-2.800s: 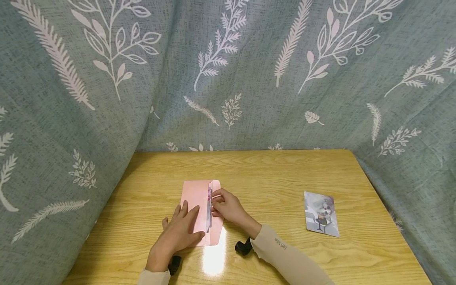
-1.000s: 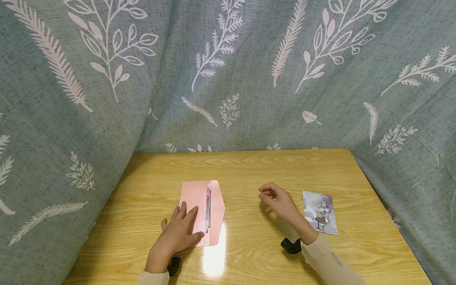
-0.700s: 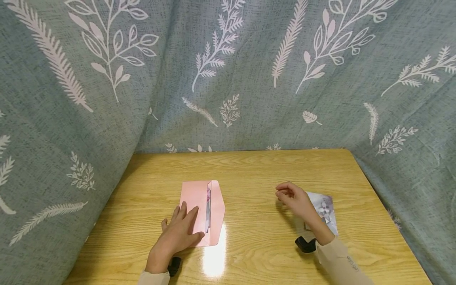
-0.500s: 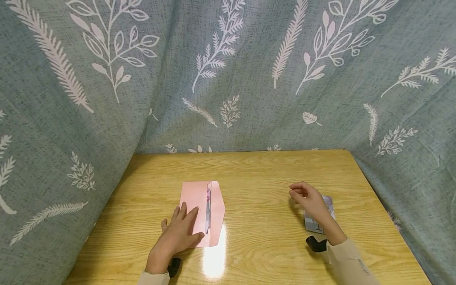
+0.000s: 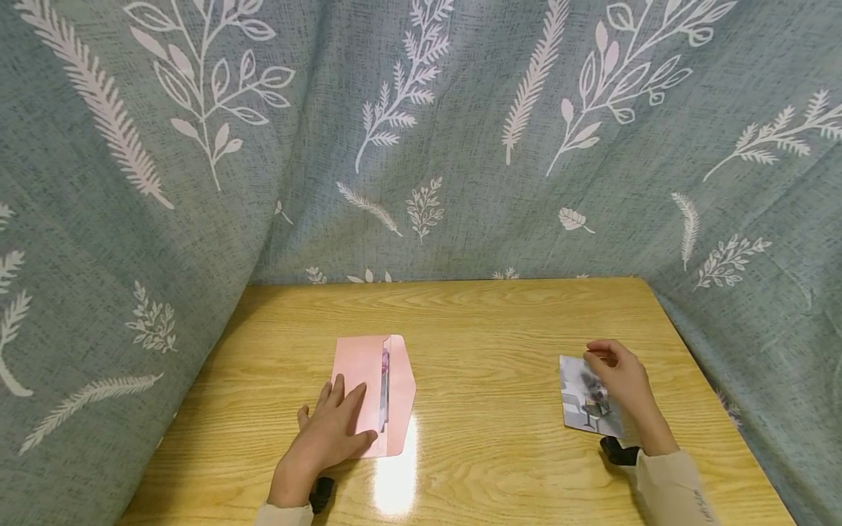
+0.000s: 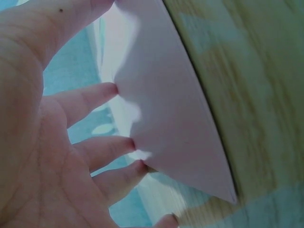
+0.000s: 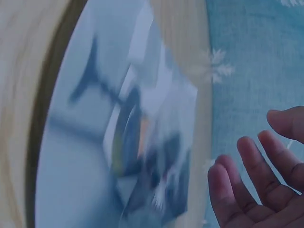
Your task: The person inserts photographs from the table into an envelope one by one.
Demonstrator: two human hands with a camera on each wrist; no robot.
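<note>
A pink envelope (image 5: pixel 358 358) lies on the table with its pointed flap (image 5: pixel 401 394) opened out to the right. In its mouth shows a strip of a printed card (image 5: pixel 384 387). My left hand (image 5: pixel 329 431) rests on the envelope with fingers spread; the left wrist view has the fingertips touching the pink paper (image 6: pixel 166 104). Over the far right corner of a second picture card (image 5: pixel 582 405) hovers my right hand (image 5: pixel 621 376), fingers loosely bent. In the right wrist view the card (image 7: pixel 76 156) lies to the left of the fingers, which hold nothing.
A wooden table (image 5: pixel 487 409) bears everything. Behind it and along both sides hangs a grey-green curtain (image 5: pixel 473 204) with white leaf prints. A bright light reflection lies on the table below the envelope.
My right hand has left the envelope's mouth and moved right, across the table, to the picture card. The left hand has stayed on the envelope.
</note>
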